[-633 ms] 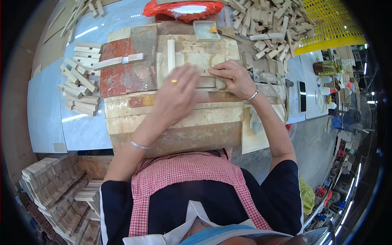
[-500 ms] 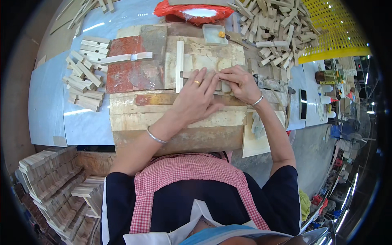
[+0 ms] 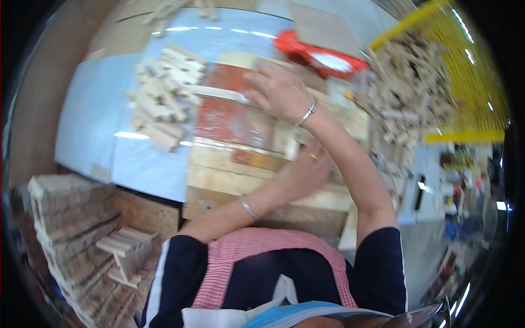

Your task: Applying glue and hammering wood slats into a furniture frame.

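The picture is motion-blurred. My right hand (image 3: 279,90) reaches across to the far left of a worn wooden work board (image 3: 229,164) with red patches. Its fingers curl over the near end of a pale wooden strip (image 3: 216,94) lying across the red area. My left hand (image 3: 309,172) rests palm down on the board's middle, partly under my right forearm, with its fingertips hidden. Each wrist wears a thin bracelet, and the left hand has a ring.
A pile of short wooden blocks (image 3: 161,106) lies left of the board on a pale blue table (image 3: 87,126). A red tray (image 3: 320,54) and a heap of wood pieces (image 3: 410,93) beside a yellow mesh crate (image 3: 470,82) are far right. Stacked wooden slats (image 3: 76,229) stand lower left.
The view swung right and blurred. My right hand left the small pieces at the board's middle and crossed over my left arm to the pale strip. My left hand stayed on the board.
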{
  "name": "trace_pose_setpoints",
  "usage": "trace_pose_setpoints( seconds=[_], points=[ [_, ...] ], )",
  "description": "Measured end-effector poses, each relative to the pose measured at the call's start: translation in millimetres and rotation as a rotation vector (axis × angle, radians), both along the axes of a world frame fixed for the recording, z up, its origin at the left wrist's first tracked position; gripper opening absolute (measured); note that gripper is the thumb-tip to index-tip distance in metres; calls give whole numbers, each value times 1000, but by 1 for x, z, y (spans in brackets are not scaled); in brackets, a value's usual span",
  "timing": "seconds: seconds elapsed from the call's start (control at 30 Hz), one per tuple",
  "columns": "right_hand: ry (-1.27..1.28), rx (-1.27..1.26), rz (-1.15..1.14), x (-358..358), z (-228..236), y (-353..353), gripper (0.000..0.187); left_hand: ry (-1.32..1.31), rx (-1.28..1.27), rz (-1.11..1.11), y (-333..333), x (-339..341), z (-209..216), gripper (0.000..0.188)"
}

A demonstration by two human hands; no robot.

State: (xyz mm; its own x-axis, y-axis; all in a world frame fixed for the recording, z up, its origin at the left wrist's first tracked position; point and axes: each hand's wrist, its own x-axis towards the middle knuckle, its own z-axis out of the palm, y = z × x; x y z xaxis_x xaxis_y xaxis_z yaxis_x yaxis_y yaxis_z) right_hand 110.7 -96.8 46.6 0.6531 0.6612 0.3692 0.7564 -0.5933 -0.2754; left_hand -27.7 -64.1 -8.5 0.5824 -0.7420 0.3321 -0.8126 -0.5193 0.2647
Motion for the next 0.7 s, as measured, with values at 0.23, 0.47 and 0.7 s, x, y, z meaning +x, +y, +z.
trace_pose_setpoints(
  seconds=[0.23, 0.47, 0.7],
  points=[
    [17, -215, 103, 1, -20, 54, 27, -4, -152, 31, -16, -13, -23, 55],
    [255, 250, -192, -12, 45, -25, 48, -91, -112, 93, -6, -8, 0, 69],
    [322, 17, -564, -47, 21, -181, 56, 122, -263, 23, -13, 6, 5, 82]
  ],
)
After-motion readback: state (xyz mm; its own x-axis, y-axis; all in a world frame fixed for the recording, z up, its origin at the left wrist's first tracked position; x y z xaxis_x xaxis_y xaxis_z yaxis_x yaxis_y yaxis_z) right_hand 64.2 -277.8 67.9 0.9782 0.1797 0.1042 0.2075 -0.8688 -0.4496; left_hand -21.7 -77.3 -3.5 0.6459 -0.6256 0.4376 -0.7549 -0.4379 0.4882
